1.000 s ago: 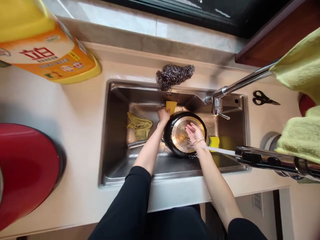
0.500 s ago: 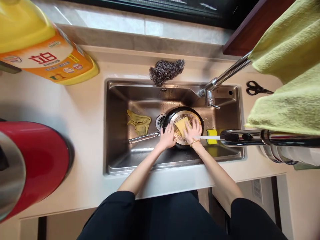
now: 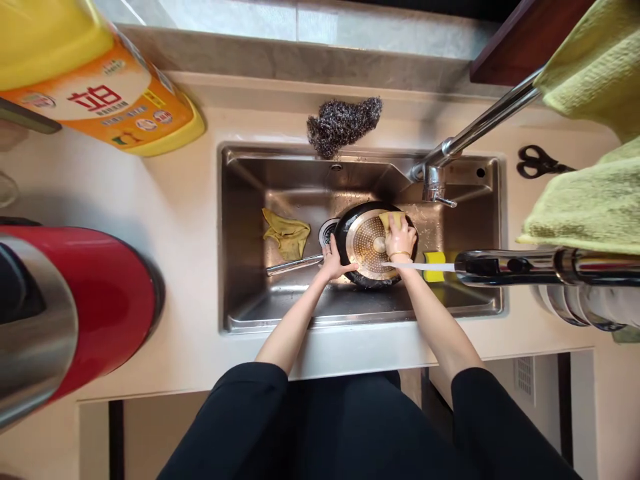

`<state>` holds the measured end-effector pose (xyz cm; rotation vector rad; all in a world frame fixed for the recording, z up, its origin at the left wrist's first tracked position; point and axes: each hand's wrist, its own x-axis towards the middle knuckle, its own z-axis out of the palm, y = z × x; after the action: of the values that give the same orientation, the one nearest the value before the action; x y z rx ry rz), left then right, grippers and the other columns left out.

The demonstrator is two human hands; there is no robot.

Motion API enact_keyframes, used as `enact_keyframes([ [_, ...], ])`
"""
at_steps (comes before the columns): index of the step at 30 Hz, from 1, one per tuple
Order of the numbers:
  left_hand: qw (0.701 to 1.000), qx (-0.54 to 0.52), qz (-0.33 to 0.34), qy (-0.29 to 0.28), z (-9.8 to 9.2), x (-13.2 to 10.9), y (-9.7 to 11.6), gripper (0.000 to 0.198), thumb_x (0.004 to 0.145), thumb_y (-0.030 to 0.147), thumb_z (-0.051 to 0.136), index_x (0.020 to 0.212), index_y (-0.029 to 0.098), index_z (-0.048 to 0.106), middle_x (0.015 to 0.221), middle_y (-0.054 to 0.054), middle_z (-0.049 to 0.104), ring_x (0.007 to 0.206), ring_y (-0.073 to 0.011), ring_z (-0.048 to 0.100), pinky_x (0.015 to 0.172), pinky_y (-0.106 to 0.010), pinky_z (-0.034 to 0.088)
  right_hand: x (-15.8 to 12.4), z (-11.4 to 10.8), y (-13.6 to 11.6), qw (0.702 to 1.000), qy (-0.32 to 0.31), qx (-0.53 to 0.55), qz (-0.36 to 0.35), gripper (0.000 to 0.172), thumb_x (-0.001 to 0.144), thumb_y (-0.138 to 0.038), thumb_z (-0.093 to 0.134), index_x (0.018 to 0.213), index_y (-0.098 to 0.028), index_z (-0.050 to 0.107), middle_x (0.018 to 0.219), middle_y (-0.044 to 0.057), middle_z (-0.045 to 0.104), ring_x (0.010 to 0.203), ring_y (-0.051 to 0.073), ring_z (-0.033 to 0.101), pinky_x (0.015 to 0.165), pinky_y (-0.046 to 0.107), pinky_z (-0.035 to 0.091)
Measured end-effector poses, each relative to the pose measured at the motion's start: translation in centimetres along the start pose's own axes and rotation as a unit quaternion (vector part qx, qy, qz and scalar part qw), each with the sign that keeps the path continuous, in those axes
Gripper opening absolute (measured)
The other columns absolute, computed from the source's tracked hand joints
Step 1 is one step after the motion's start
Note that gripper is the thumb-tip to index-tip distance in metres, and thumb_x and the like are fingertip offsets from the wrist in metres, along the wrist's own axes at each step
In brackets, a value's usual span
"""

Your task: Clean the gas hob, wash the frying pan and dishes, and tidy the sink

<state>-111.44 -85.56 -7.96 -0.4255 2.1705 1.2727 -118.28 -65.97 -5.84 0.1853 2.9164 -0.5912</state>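
Note:
A frying pan [image 3: 364, 241] lies upside down in the steel sink, its dotted metal base facing up and its handle pointing left. My left hand [image 3: 334, 263] grips the pan's left edge, thumb stretched over the rim and fingers along the side. On the upper right of the base, my right hand [image 3: 401, 239] presses a yellow dishcloth [image 3: 391, 218], its palm side hidden. Water streams from the faucet spout [image 3: 480, 267] at the right across to the pan, passing by my right wrist.
In the sink [image 3: 245, 293] lie a crumpled yellow cloth [image 3: 287, 233] at left and a yellow sponge [image 3: 434, 267] at right. Steel wool [image 3: 344, 124] sits behind it. Scissors [image 3: 541, 162], a hanging green towel [image 3: 580, 213], a detergent bottle [image 3: 125, 100] and a red appliance [image 3: 110, 300] surround it.
My right hand has slid the dishcloth from the middle of the base to its upper right. My left thumb is stretched further out over the pan's edge. The view has shifted slightly.

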Motion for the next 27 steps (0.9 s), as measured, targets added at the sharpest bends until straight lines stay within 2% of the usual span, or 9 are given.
enact_keyframes([
  [2, 1.000, 0.024, -0.012, -0.007, -0.2, -0.1, 0.3, 0.141, 0.048, 0.051, 0.084, 0.150, 0.015, -0.008, 0.155, -0.026, 0.005, 0.143, -0.0412, 0.002, 0.110, -0.059, 0.014, 0.2, 0.4, -1.9, 1.000, -0.019, -0.003, -0.016, 0.054, 0.086, -0.016, 0.042, 0.137, -0.029, 0.049, 0.152, 0.006, 0.031, 0.123, 0.036, 0.033, 0.097, 0.059, 0.031],
  [5, 0.997, 0.063, -0.032, -0.016, -0.4, -0.3, 0.6, 0.140, 0.052, 0.050, 0.083, 0.149, 0.016, -0.012, 0.155, -0.027, 0.006, 0.143, -0.0411, 0.003, 0.108, -0.063, 0.014, -1.9, 1.4, -4.6, 0.980, -0.113, -0.021, -0.164, 0.053, 0.083, -0.014, 0.047, 0.131, -0.036, 0.053, 0.153, -0.001, 0.031, 0.131, 0.033, 0.027, 0.103, 0.054, 0.027],
  [8, 0.997, 0.074, -0.030, -0.011, -0.4, -0.5, 0.7, 0.136, 0.056, 0.054, 0.080, 0.149, 0.017, -0.011, 0.155, -0.026, 0.006, 0.143, -0.0409, 0.004, 0.108, -0.064, 0.013, -5.1, 1.4, -3.4, 0.954, -0.162, -0.023, -0.250, 0.052, 0.085, -0.018, 0.048, 0.132, -0.039, 0.051, 0.154, -0.003, 0.027, 0.135, 0.031, 0.025, 0.107, 0.051, 0.025],
  [10, 0.996, 0.088, -0.028, -0.015, -0.5, -0.7, 0.8, 0.135, 0.058, 0.056, 0.078, 0.149, 0.017, -0.013, 0.155, -0.026, 0.004, 0.144, -0.0404, 0.003, 0.107, -0.065, 0.013, -6.7, 0.7, -0.2, 0.969, -0.143, -0.007, -0.201, 0.049, 0.086, -0.022, 0.047, 0.133, -0.033, 0.051, 0.153, 0.001, 0.031, 0.133, 0.032, 0.028, 0.106, 0.052, 0.025],
  [13, 0.992, 0.117, -0.035, -0.033, -0.5, -0.9, 1.0, 0.134, 0.061, 0.058, 0.075, 0.148, 0.017, -0.018, 0.155, -0.026, 0.002, 0.144, -0.0385, 0.000, 0.106, -0.068, 0.011, -6.9, -0.9, 4.5, 0.996, -0.067, 0.037, -0.050, 0.044, 0.084, -0.027, 0.049, 0.128, -0.023, 0.055, 0.145, 0.011, 0.040, 0.127, 0.033, 0.036, 0.106, 0.052, 0.027],
  [16, 0.989, 0.131, -0.047, -0.042, -0.6, -0.9, 1.3, 0.134, 0.062, 0.060, 0.073, 0.147, 0.018, -0.021, 0.156, -0.026, 0.001, 0.144, -0.0389, 0.000, 0.106, -0.068, 0.011, -5.3, -2.2, 5.5, 0.997, -0.015, 0.028, 0.064, 0.048, 0.082, -0.026, 0.051, 0.129, -0.014, 0.051, 0.134, 0.019, 0.047, 0.118, 0.033, 0.045, 0.102, 0.054, 0.031],
  [19, 0.987, 0.141, -0.054, -0.048, -0.5, -0.8, 1.5, 0.134, 0.062, 0.061, 0.072, 0.146, 0.018, -0.022, 0.156, -0.026, 0.000, 0.144, -0.0390, -0.001, 0.106, -0.069, 0.011, -4.3, -2.2, 2.3, 0.996, -0.072, -0.014, 0.059, 0.049, 0.077, -0.018, 0.058, 0.126, -0.015, 0.054, 0.122, 0.018, 0.056, 0.110, 0.031, 0.052, 0.097, 0.046, 0.038],
  [22, 0.987, 0.147, -0.055, -0.046, -0.5, -0.7, 1.5, 0.132, 0.063, 0.061, 0.071, 0.146, 0.020, -0.023, 0.156, -0.025, -0.001, 0.144, -0.0380, -0.002, 0.104, -0.070, 0.011, -4.1, -1.2, -2.2, 0.994, -0.100, 0.042, 0.012, 0.047, 0.079, -0.007, 0.048, 0.123, -0.020, 0.056, 0.116, 0.011, 0.061, 0.106, 0.024, 0.056, 0.095, 0.037, 0.042],
  [27, 0.986, 0.147, -0.057, -0.045, -0.3, -0.6, 1.1, 0.132, 0.064, 0.060, 0.071, 0.146, 0.019, -0.024, 0.156, -0.026, -0.001, 0.144, -0.0371, -0.003, 0.104, -0.070, 0.013, 0.9, -0.7, -8.4, 0.965, 0.110, 0.226, 0.069, 0.049, 0.084, -0.013, 0.038, 0.133, -0.013, 0.044, 0.122, 0.014, 0.056, 0.115, 0.021, 0.051, 0.099, 0.037, 0.041],
])
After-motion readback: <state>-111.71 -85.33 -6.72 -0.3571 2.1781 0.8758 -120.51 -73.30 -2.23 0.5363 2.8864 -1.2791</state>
